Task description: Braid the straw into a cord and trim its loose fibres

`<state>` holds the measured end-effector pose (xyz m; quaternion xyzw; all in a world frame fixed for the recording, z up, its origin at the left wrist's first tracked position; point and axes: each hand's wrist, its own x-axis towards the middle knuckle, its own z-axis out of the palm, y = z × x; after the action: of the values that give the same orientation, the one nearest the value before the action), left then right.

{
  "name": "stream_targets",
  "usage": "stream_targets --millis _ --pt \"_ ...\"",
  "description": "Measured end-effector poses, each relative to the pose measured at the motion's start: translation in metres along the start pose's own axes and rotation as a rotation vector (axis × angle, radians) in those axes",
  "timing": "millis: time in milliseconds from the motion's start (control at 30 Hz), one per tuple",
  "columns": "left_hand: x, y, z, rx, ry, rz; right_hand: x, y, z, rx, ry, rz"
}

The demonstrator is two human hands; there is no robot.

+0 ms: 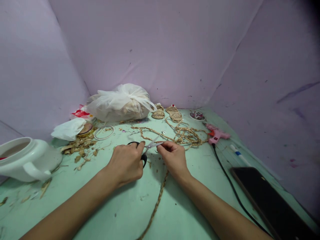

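My left hand [127, 162] is closed around the black handles of a pair of scissors [149, 146]. Their blades stand apart and point right, reaching the fingertips of my right hand [175, 160]. The right thumb and fingers pinch a braided straw cord [160, 196], whose lower length hangs down across the table toward me. Exactly where the blades meet the cord is hard to make out behind the fingers. Beyond my hands lies a loose tangle of the same kind of cord [188, 136].
Pink glue gun [216, 133] with black cable, pen [240, 155] and phone [267, 200] lie right. Behind are a white plastic bag [122, 103], woven straw pieces [176, 116] and a dish of beads [197, 115]. Left are dry scraps [80, 146] and a white pot [40, 156].
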<state>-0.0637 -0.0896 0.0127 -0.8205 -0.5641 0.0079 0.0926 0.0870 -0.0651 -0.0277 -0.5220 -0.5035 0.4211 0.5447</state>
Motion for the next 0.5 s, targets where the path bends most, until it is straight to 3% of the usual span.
stream_targets --millis 267,400,500 --pt "0.002 -0.004 -0.002 -0.095 -0.044 -0.022 0.002 -0.004 -0.001 0.292 -0.068 0.257" --pt "0.003 -0.011 -0.003 -0.227 0.061 -0.092 0.004 -0.007 -0.001 0.443 -0.125 0.39" --pt "0.002 -0.013 -0.001 -0.194 0.117 -0.063 0.004 -0.008 -0.001 0.505 -0.166 0.432"
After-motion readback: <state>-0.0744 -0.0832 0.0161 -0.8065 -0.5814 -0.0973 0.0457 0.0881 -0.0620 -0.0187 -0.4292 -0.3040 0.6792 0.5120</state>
